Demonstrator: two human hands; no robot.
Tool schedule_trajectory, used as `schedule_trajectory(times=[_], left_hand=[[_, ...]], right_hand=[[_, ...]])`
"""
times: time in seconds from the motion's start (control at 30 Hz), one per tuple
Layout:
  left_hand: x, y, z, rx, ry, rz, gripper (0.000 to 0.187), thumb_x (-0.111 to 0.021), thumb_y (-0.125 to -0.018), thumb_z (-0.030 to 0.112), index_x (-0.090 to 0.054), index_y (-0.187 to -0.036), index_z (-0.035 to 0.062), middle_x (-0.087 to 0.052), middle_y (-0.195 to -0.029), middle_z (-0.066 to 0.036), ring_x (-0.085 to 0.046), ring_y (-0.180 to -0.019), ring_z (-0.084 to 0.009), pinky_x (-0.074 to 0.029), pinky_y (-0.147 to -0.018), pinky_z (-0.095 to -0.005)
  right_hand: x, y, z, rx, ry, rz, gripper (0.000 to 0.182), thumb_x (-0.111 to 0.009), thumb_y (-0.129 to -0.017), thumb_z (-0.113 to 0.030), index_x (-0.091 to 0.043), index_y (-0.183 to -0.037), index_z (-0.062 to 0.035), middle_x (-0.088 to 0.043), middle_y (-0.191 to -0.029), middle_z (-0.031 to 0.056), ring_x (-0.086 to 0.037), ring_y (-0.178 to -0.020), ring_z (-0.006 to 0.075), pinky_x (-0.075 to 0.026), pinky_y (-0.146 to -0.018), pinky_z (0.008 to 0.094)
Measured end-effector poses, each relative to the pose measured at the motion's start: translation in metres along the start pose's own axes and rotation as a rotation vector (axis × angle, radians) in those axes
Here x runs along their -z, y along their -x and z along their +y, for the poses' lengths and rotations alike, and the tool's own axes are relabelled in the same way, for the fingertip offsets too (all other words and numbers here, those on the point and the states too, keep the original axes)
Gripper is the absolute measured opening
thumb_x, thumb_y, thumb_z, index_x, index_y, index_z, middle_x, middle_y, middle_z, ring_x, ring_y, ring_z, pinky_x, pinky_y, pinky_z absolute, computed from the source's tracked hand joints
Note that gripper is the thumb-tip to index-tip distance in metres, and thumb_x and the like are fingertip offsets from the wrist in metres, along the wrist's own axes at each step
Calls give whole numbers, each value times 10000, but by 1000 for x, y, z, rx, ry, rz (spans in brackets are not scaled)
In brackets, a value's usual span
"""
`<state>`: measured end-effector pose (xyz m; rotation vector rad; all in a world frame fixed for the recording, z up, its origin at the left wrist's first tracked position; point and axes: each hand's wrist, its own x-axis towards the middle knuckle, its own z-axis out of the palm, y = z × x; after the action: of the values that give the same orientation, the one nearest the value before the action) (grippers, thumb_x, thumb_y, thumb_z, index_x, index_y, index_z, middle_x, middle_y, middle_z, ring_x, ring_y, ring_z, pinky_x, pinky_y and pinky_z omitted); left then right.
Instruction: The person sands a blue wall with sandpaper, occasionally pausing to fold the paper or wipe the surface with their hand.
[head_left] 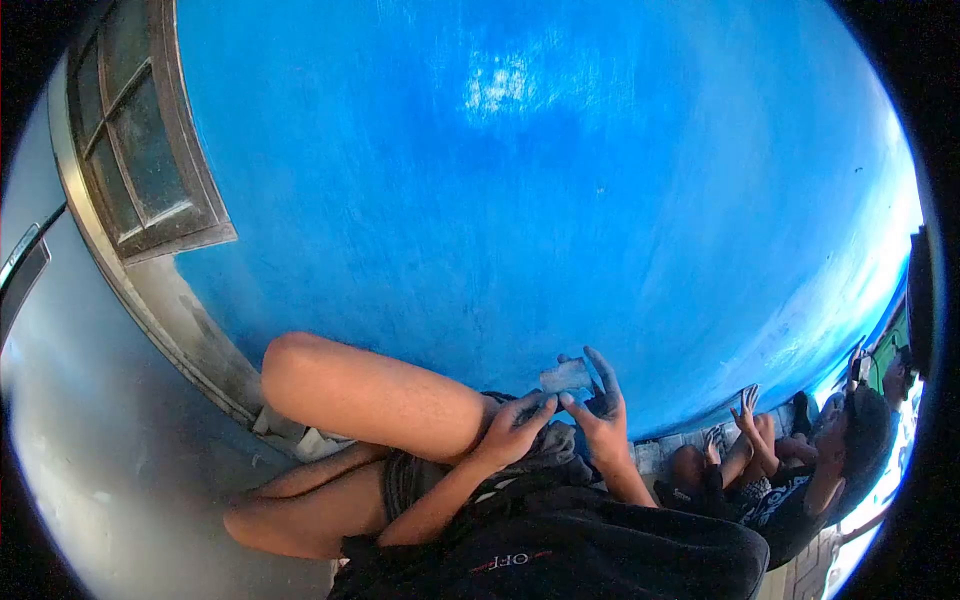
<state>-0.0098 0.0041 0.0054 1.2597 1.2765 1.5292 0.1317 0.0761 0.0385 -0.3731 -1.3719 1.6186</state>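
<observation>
A small, thin grey rectangular sheet point(567, 376) with a worn, dusty surface is held up in front of the blue wall; its exact kind does not show. My left hand point(518, 428) is closed, with its thumb tip at the sheet's lower edge. On the other side, my right hand point(603, 412) holds the sheet with the thumb at its lower edge, while one finger sticks up beside it. Blue-grey dust coats the fingers of both hands. Behind them, crumpled dark cloth point(555, 450) lies by my lap.
The painted blue wall point(420, 200) curves across the view, with a wooden-framed window point(150, 150) at upper left. My bent knee point(300, 365) is close to the wall. At right, another person point(790, 500) sits near the wall, a hand point(745, 418) raised with a greyish piece.
</observation>
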Motion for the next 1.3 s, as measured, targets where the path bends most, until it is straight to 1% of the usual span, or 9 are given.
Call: schedule_trajectory(times=[0.13,0.27,0.43,0.67,0.87,0.93,1.17,1.23,1.3], left_hand=[[-2,0,-1,92,208,-18,349,-574,-1028,273,-629,-1221,-13,-666,-1155,-59,-573,-1084,-122,-434,-970,-286],[-3,1,3,88,43,31,298,-589,-1018,273,-659,-1179,33,-660,-1151,-39,-569,-1065,-126,-442,-949,-291],[-5,0,-15,101,170,114,230,-630,-999,241,-655,-1085,30,-661,-1029,-17,-566,-988,-78,-446,-862,-242],[-6,-3,-13,61,262,171,218,-615,-1007,233,-658,-1090,36,-655,-1021,-6,-566,-947,-91,-440,-846,-247],[-7,1,-7,99,359,198,254,-608,-1010,243,-670,-1080,6,-662,-1010,-7,-562,-940,-86,-439,-843,-251],[-10,1,-3,83,308,269,252,-609,-1011,245,-672,-1045,4,-657,-979,-2,-553,-914,-81,-435,-813,-246],[-12,0,-6,-137,159,365,250,-590,-1021,261,-639,-1035,16,-621,-903,9,-517,-850,-58,-418,-758,-235],[-14,0,-3,-155,136,452,250,-573,-1029,270,-607,-1039,22,-579,-836,23,-490,-795,-49,-412,-712,-236],[-17,4,4,-111,143,467,249,-565,-1033,269,-596,-1036,23,-559,-812,27,-480,-771,-51,-405,-685,-241]], right_hand=[[4,-1,8,-14,30,-15,693,-676,-884,30,-337,-1486,-11,-550,-1368,185,-557,-1233,244,-470,-1019,378],[1,0,3,-21,9,1,712,-665,-893,28,-304,-1505,-18,-544,-1375,197,-565,-1222,243,-466,-1027,388],[0,3,3,59,63,-87,753,-638,-897,38,-241,-1534,-29,-574,-1335,205,-565,-1234,255,-443,-1057,405],[-1,2,2,116,109,-160,814,-644,-882,55,-186,-1550,-28,-563,-1365,206,-545,-1270,272,-412,-1090,418],[-6,6,-8,141,220,-102,764,-682,-865,46,-281,-1515,13,-586,-1336,187,-549,-1259,247,-457,-1047,379],[0,1,-3,184,314,-68,691,-733,-849,-3,-400,-1453,34,-597,-1329,173,-614,-1135,204,-518,-949,339],[8,-10,1,156,499,2,658,-808,-800,-82,-514,-1384,-10,-578,-1358,179,-659,-902,154,-547,-763,318],[6,-7,1,336,821,-48,745,-854,-744,-139,-507,-1395,-41,-463,-1462,208,-652,-1035,256,-523,-855,389],[7,-4,13,434,935,-39,790,-865,-723,-164,-486,-1406,-48,-396,-1503,218,-599,-1125,317,-484,-914,433]])
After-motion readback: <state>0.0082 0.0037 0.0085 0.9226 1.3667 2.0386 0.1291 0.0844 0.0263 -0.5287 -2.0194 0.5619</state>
